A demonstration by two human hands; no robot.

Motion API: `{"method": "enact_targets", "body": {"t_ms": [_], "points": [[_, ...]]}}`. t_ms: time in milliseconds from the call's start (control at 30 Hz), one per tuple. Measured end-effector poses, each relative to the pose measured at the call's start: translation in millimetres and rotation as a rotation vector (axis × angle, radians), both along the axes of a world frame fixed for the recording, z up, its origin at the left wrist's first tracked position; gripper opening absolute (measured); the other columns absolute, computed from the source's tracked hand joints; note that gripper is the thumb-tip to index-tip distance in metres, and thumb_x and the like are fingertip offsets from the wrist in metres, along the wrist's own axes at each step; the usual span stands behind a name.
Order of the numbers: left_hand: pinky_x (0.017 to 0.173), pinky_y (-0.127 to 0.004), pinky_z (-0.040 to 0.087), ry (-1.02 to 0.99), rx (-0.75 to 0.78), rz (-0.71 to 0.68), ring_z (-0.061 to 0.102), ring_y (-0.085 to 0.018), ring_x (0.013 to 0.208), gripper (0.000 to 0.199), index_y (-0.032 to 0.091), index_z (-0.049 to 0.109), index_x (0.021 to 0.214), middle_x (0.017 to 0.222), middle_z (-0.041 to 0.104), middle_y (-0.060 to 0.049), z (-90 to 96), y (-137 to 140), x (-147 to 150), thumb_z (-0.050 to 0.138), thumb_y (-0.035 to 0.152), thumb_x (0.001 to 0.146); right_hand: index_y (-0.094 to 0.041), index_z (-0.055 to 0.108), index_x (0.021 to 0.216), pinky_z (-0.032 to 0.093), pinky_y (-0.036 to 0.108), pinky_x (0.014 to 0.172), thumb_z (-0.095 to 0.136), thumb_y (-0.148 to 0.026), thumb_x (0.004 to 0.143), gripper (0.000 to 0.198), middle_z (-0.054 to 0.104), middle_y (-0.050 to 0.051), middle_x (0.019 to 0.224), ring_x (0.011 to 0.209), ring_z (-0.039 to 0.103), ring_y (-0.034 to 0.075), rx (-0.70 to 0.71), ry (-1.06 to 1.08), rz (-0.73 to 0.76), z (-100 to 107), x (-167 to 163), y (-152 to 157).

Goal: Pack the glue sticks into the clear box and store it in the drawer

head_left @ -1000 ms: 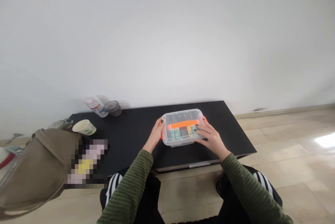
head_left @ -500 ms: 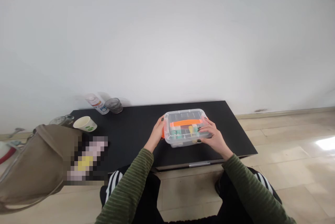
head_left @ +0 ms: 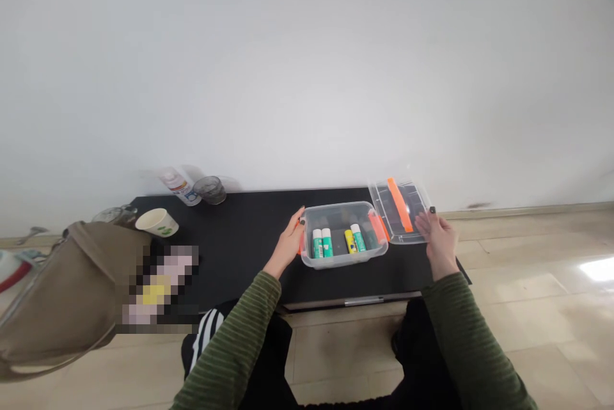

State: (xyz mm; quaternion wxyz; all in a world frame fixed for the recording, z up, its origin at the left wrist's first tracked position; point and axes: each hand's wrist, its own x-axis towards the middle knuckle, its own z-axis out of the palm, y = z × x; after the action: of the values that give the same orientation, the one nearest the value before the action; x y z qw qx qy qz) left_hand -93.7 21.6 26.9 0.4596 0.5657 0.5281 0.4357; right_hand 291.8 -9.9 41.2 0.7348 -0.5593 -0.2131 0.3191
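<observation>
A clear plastic box with orange side clips stands uncovered on the black table. Inside, two green-and-white glue sticks lie side by side at the left. A yellow stick and another green-and-white glue stick rest together nearer the right. My left hand grips the box's left end, thumb at the rim. To the right of the box, my right hand is closed on the right edge of the clear lid, which has an orange handle and is tilted.
On the left of the black table are a paper cup, a dark glass and a white spray can. A brown bag sits at the far left, beside a pixelated patch. A wall rises behind the table.
The lid has come off the box and moved right with my right hand, uncovering the glue sticks. My left hand has stayed at the box's left end.
</observation>
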Motion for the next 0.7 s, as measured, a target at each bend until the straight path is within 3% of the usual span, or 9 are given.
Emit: {"method": "enact_targets", "body": {"t_ms": [233, 367, 467, 533, 633, 700], "points": [[0.117, -0.037, 0.034, 0.062, 0.0, 0.057, 0.046, -0.022, 0.14, 0.053, 0.033, 0.046, 0.147, 0.154, 0.047, -0.001, -1.6, 1.1, -7.1, 0.045, 0.05, 0.097, -0.015, 0.063, 0.086, 0.064, 0.024, 0.064, 0.078, -0.025, 0.078, 0.019, 0.074, 0.007, 0.077, 0.067, 0.073, 0.016, -0.196, 0.083, 0.123, -23.6, 26.2, 10.7], [0.116, -0.037, 0.035, 0.093, -0.022, 0.101, 0.049, -0.023, 0.137, 0.054, 0.033, 0.047, 0.147, 0.151, 0.051, -0.002, 0.0, 1.4, -11.0, 0.045, 0.051, 0.096, -0.016, 0.061, 0.091, 0.064, 0.027, 0.065, 0.075, -0.01, 0.071, 0.025, 0.072, 0.006, 0.081, 0.065, 0.072, 0.016, -0.278, 0.028, 0.048, -39.0, 38.4, 17.5], [0.115, -0.039, 0.035, 0.08, -0.039, 0.143, 0.05, -0.025, 0.136, 0.055, 0.031, 0.048, 0.146, 0.147, 0.055, -0.004, 2.1, 1.6, -13.8, 0.047, 0.051, 0.095, -0.016, 0.062, 0.102, 0.064, 0.033, 0.073, 0.07, -0.009, 0.068, 0.036, 0.072, 0.011, 0.102, 0.076, 0.074, 0.02, -0.404, -0.178, -0.01, -52.7, 50.7, 19.9], [0.114, -0.041, 0.036, 0.062, -0.042, 0.173, 0.053, -0.026, 0.133, 0.055, 0.03, 0.049, 0.145, 0.143, 0.059, -0.005, 4.1, 1.9, -16.7, 0.049, 0.051, 0.094, -0.015, 0.062, 0.112, 0.062, 0.038, 0.085, 0.065, -0.011, 0.069, 0.044, 0.069, 0.015, 0.117, 0.095, 0.073, 0.025, -0.508, -0.347, -0.012, -60.0, 57.9, 20.0], [0.11, -0.041, 0.039, 0.05, -0.037, 0.177, 0.058, -0.028, 0.126, 0.057, 0.03, 0.051, 0.144, 0.134, 0.065, -0.006, 9.8, 1.7, -22.8, 0.054, 0.05, 0.091, -0.012, 0.061, 0.123, 0.049, 0.045, 0.105, 0.062, -0.016, 0.07, 0.053, 0.066, 0.018, 0.127, 0.121, 0.062, 0.032, -0.629, -0.569, 0.012, -64.2, 61.7, 20.4], [0.108, -0.042, 0.04, 0.085, -0.067, 0.161, 0.06, -0.029, 0.122, 0.057, 0.031, 0.052, 0.143, 0.128, 0.068, -0.007, 16.0, 0.6, -26.9, 0.056, 0.049, 0.09, -0.011, 0.059, 0.13, 0.043, 0.044, 0.109, 0.061, -0.022, 0.073, 0.057, 0.064, 0.018, 0.13, 0.126, 0.058, 0.032, -0.713, -0.763, 0.095, -63.4, 57.6, 21.6]]}}
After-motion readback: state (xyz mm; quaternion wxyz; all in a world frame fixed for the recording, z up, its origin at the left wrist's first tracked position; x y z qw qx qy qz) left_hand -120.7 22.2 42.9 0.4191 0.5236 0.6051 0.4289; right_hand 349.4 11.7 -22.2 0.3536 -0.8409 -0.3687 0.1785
